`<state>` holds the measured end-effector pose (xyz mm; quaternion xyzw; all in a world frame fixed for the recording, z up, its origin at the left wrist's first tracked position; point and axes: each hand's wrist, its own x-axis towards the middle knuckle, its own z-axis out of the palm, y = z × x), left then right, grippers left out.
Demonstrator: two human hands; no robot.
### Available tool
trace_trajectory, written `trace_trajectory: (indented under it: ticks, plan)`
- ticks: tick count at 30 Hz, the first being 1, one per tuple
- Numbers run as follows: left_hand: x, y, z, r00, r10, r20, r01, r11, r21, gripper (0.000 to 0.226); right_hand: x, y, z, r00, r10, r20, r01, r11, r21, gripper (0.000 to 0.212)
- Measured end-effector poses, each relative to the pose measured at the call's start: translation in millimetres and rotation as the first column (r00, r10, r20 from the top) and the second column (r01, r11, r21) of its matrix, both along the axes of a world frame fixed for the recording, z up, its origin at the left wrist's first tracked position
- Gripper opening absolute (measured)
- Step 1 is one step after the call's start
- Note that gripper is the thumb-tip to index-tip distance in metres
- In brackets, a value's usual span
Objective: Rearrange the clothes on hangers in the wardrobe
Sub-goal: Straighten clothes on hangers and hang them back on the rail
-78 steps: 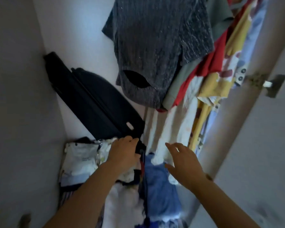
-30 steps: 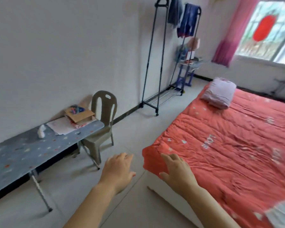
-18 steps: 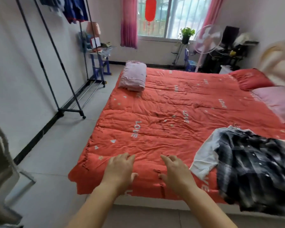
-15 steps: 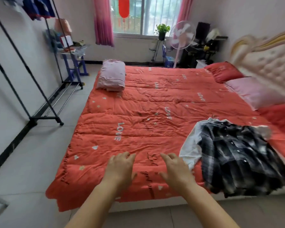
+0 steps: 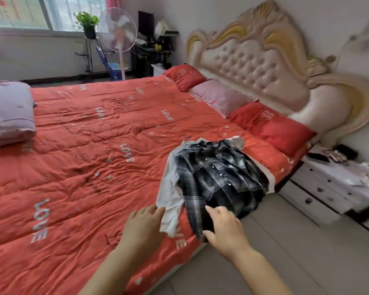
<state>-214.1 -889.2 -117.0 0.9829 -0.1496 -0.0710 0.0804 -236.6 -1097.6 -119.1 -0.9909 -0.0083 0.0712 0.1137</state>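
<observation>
A black-and-white plaid shirt (image 5: 217, 177) lies on the near right part of the red bed quilt (image 5: 83, 167), on top of a white garment (image 5: 170, 194). A metal hanger hook (image 5: 188, 139) pokes out at their far end. My left hand (image 5: 143, 226) hovers open by the white garment's near edge, fingertips about touching it. My right hand (image 5: 224, 228) is open over the plaid shirt's near hem, holding nothing. The wardrobe is out of view.
A padded headboard (image 5: 264, 60) and red and pink pillows (image 5: 271, 126) stand at the right. A white nightstand (image 5: 337, 179) with small items sits by the bed's corner. A folded lilac blanket (image 5: 9, 111) lies far left. A fan (image 5: 117, 33) and plant stand near the window.
My view has swung from the wardrobe across the room to the bed and then right. The plaid shirt pile now lies right in front of my hands, which have stayed open.
</observation>
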Motion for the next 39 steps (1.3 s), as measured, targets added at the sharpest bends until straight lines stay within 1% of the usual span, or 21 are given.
trace_trajectory:
  ticks: [4, 10, 16, 21, 26, 31, 39]
  plan:
    - [43, -57, -7, 1.000, -0.018, -0.002, 0.018, 1.000, 0.016, 0.062, 38, -55, -13, 1.000, -0.013, -0.020, 0.013, 1.000, 0.023, 0.064]
    - [106, -153, -12, 0.999, 0.043, -0.030, -0.042, 0.998, 0.037, 0.063, 113, -152, -18, 0.999, 0.040, -0.030, -0.039, 0.998, 0.045, 0.063]
    - [160, -215, -13, 0.994, 0.095, -0.058, -0.093, 0.995, 0.041, 0.063, 181, -218, -18, 0.994, 0.097, -0.047, -0.094, 0.994, 0.061, 0.062]
    - [218, -241, -22, 0.990, 0.126, -0.067, -0.123, 0.991, 0.048, 0.066, 244, -241, -26, 0.990, 0.130, -0.063, -0.124, 0.988, 0.087, 0.061]
    - [289, -261, -35, 0.990, 0.120, -0.075, -0.119, 0.993, 0.006, 0.064, 309, -259, -33, 0.987, 0.136, -0.084, -0.132, 0.990, 0.047, 0.061]
    - [351, -275, -38, 0.985, 0.151, -0.079, -0.155, 0.987, -0.047, 0.062, 375, -272, -29, 0.982, 0.154, -0.112, -0.154, 0.988, 0.007, 0.061]
    - [430, -269, -51, 0.955, 0.265, -0.132, -0.273, 0.961, -0.043, 0.063, 478, -261, -40, 0.945, 0.280, -0.168, -0.282, 0.959, 0.014, 0.061]
